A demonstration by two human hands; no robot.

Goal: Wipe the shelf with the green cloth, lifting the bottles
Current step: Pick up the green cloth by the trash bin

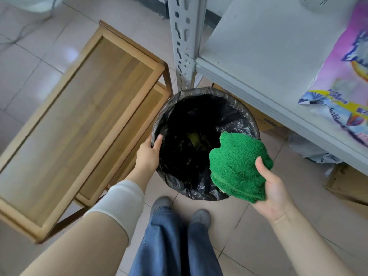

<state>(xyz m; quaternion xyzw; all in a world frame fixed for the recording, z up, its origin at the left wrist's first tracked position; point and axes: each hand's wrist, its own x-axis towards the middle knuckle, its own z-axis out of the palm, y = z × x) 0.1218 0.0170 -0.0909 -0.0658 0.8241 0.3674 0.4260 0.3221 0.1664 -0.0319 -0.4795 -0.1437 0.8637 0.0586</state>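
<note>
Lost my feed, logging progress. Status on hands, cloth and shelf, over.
Left hand grips the bin by its rim. Right hand holds green cloth over the bin. Shelf not being wiped; no bottles in view, printed packet lying on it.

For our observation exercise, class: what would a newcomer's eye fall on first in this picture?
The bright green cloth, bunched in the right hand, stands out most, held over the near rim of a black-lined bin at centre. The left hand grips the bin's left rim.

Lined bin (236, 108), frame centre, black bag folded over rim. Two-tier wooden side table (79, 116), left. Pink printed packet (344, 76), right edge. Cardboard box (350, 188), lower right.
</note>
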